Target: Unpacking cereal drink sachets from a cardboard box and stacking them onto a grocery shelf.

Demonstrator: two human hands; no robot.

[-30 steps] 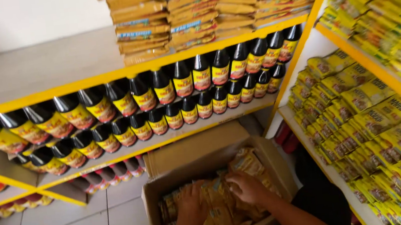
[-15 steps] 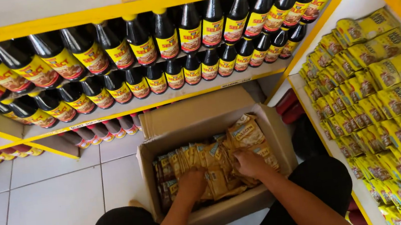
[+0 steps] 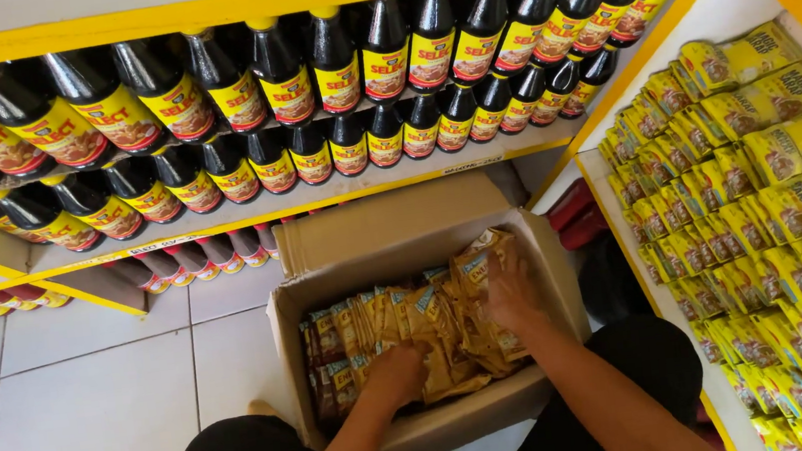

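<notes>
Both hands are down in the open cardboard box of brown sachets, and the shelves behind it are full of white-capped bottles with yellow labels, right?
Not quite: the head view shows the bottles are dark with black caps. The rest holds: left hand and right hand are in the cardboard box of brown sachets.

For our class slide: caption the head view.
Both hands dig into brown sachets in a cardboard box below bottle shelves.

Sachets [image 3: 423, 329] in box [image 3: 524, 242] on floor [image 3: 90, 412]; bottle shelves [image 3: 306, 95] behind box; packet shelves [image 3: 770, 193] to right.

White tile floor [image 3: 90, 412] w/ open cardboard box [image 3: 524, 242] on it.
</notes>
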